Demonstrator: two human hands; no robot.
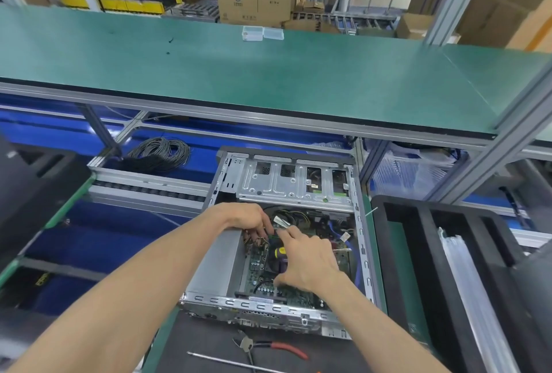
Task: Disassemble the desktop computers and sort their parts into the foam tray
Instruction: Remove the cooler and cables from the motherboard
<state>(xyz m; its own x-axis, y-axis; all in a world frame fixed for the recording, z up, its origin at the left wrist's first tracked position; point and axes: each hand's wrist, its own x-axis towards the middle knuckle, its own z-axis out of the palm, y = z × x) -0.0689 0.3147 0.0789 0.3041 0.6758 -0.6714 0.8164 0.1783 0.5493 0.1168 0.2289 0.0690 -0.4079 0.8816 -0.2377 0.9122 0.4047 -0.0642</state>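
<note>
A: Head view, item one: desktop computer (pixel 286 238), centre of frame, side panel off; silver chassis, perforated drive cage at top, green motherboard (pixel 298 298) exposed.

B: Hands?

A: Left hand (pixel 248 219), fingers curled down among the cables (pixel 294 214); what it grips, cannot tell. Right hand (pixel 307 262), forefinger extended, thumb spread, holding nothing visible.

B: Item two?

A: Black foam tray (pixel 403 253), right of frame, just beside the chassis. Red-handled pliers (pixel 268 345) lower centre.
</note>
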